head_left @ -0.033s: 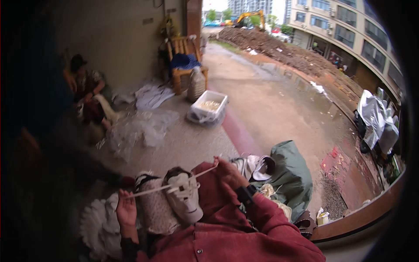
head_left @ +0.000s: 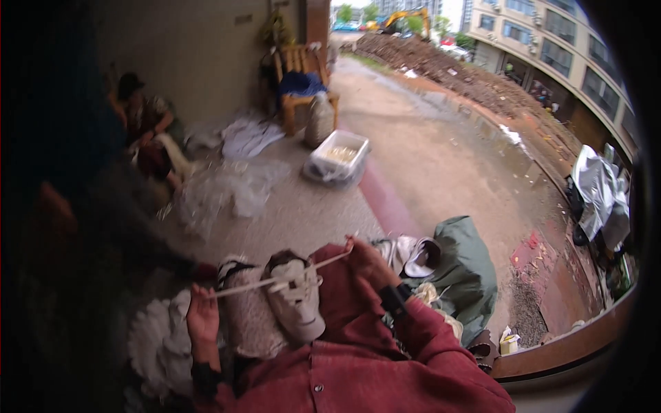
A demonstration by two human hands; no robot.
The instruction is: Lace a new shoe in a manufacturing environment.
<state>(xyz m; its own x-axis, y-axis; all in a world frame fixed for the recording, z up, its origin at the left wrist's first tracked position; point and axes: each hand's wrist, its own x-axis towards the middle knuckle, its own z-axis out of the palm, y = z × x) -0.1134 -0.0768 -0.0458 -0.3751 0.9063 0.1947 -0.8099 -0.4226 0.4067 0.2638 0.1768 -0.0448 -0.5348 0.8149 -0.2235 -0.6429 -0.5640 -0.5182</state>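
A pale sneaker (head_left: 306, 318) with a light toe lies on my lap, toe toward me. A cream shoelace (head_left: 242, 288) runs through its upper part and is stretched taut to both sides. My left hand (head_left: 203, 318) pinches one end, left of the shoe. At the right and a little higher, my right hand (head_left: 370, 265) grips the other end between its fingertips. Beside the shoe, under the lace, is a pale patterned bundle (head_left: 249, 329). The lace's path through the eyelets is too blurred to make out.
Whitish shoe pieces (head_left: 157, 337) are heaped at my left. At my right lie more shoes (head_left: 418, 256) and a green sack (head_left: 468, 279). Ahead are a white box (head_left: 359, 150), a wooden chair (head_left: 288, 103) and clear plastic (head_left: 237, 189). A person (head_left: 148, 131) sits at the far left.
The whole view has shifted slightly, with the background now farther right. Both hands appear a little higher in the picture, still holding the lace taut.
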